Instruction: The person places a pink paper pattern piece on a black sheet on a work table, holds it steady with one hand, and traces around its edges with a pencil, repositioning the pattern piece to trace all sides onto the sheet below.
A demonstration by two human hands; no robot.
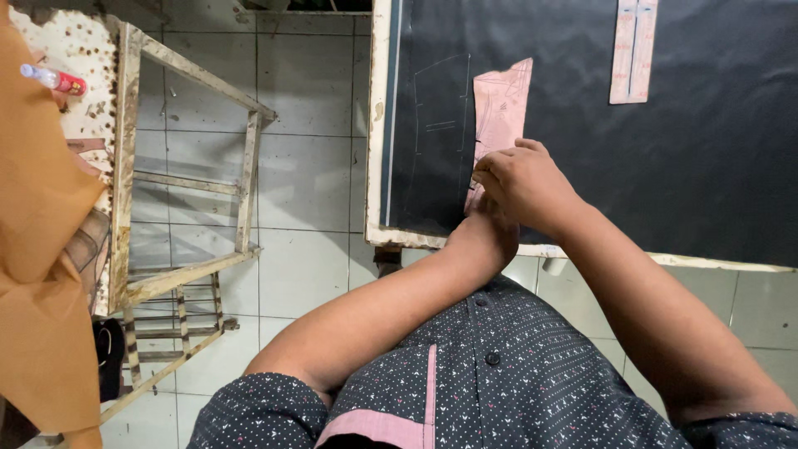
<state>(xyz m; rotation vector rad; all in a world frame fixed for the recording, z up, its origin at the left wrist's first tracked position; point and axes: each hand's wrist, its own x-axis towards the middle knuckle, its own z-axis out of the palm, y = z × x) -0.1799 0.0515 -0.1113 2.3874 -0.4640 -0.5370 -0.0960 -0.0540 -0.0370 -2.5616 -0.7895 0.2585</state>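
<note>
Right hand (pixel 524 179), fingers curled, is pressing a pink pattern piece (pixel 503 108) at twelve o'clock onto chalk-marked dark cloth (pixel 706 150), left hand (pixel 486 233) hidden, grip untellable, outline unfinished.

Even, soft indoor light is seen across the frame; no hard shadows are cast. The white floor tiles (pixel 303 179) at centre left are rendered brightest, slightly washed out. The black cloth (pixel 706 150) at upper right is underexposed, little weave detail is resolved, though faint chalk lines are kept visible at its left edge. A soft shadow is thrown under the table edge (pixel 582 252). Focus is held on the right hand (pixel 524 179) and pink pattern piece (pixel 503 108). The orange fabric (pixel 41 249) at far left is blurred. Wide-angle stretch is noted at the corners; the wooden frame (pixel 191 166) is bowed. No glare is recorded.
</note>
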